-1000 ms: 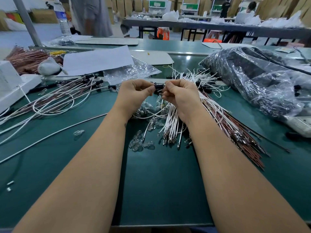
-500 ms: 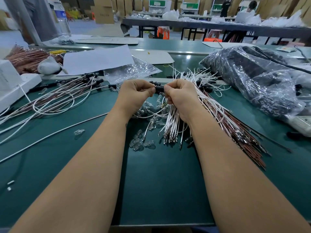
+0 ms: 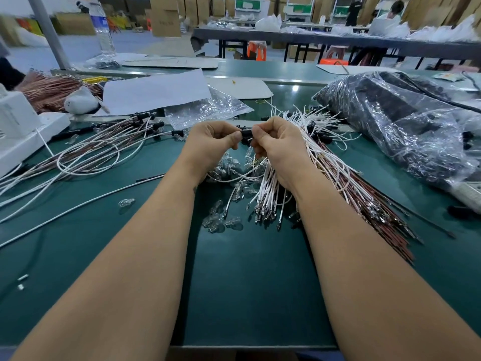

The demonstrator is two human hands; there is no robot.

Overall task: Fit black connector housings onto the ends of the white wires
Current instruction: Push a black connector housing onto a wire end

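Note:
My left hand [image 3: 211,144] and my right hand [image 3: 279,145] meet above the green table, both pinching a small black connector housing [image 3: 246,133] between their fingertips. A white wire [image 3: 234,179] loops down below the hands. A fanned bundle of white wires [image 3: 320,155] with metal terminals lies under my right wrist. To the left lie finished white and brown wires with black housings [image 3: 145,123] on their ends. How far the wire sits in the housing is hidden by my fingers.
Small clear glass bulbs [image 3: 221,220] are scattered below the hands. A large plastic bag of black parts [image 3: 406,126] fills the right. A white box [image 3: 23,126], paper sheet [image 3: 156,91] and clear bag [image 3: 208,109] sit at the left back. Brown wires [image 3: 385,214] spread right.
The hands have stayed together at the same spot, with the fingertips pressing slightly closer on the black housing. The person standing at the far left has left the view.

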